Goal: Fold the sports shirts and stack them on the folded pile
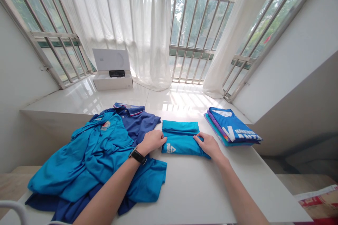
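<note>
A teal T-shirt (185, 143) with a white printed logo lies folded into a narrow bundle on the white table (195, 190). My left hand (151, 141) pinches its left edge, and a dark watch sits on that wrist. At the right edge, my right hand (208, 145) grips the cloth between thumb and fingers. Left of the bundle is a loose heap with a crumpled teal shirt (89, 154) on top. From under it shows a dark blue polo shirt (139, 121) with a striped collar.
A stack of folded shirts (232, 128), blue with white lettering on top, lies at the table's right. Behind, a white open box (113, 81) holding a black device (117, 73) stands on the window sill (79, 95). White curtains (153, 35) hang before the barred window.
</note>
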The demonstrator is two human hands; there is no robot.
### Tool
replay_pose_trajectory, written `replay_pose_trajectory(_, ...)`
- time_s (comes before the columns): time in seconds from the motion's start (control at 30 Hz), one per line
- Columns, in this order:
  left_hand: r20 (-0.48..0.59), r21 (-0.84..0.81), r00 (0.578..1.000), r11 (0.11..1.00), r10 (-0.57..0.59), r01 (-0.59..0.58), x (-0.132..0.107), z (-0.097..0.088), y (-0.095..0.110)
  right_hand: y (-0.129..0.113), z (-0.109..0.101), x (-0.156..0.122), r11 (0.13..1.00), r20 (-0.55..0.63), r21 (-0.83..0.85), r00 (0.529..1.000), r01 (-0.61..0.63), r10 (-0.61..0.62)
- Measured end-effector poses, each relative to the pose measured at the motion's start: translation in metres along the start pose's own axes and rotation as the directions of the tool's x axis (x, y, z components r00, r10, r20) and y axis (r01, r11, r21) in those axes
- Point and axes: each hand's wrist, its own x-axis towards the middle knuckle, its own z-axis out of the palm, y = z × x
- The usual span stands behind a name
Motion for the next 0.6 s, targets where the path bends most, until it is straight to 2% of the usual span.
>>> replay_pose_trajectory(0.2,-0.039,0.003,0.999,1.0,-0.027,0.027,-0.002,-0.001,0.0,-0.002,-0.001,-0.001,0.999,0.006,-0.03,1.0,-0.022,0.023)
replay_pose_trajectory(0.43,0.091,-0.053,0.996,0.999,0.001,0.004,-0.006,-0.006,0.004,-0.005,-0.002,-0.002,0.998,0.02,-0.056,0.999,-0.037,0.038)
replay_pose_trajectory(0.6,0.213,-0.095,0.976,0.995,0.049,-0.029,-0.008,-0.013,0.003,-0.005,-0.002,-0.002,0.997,0.018,-0.065,0.999,-0.036,0.037)
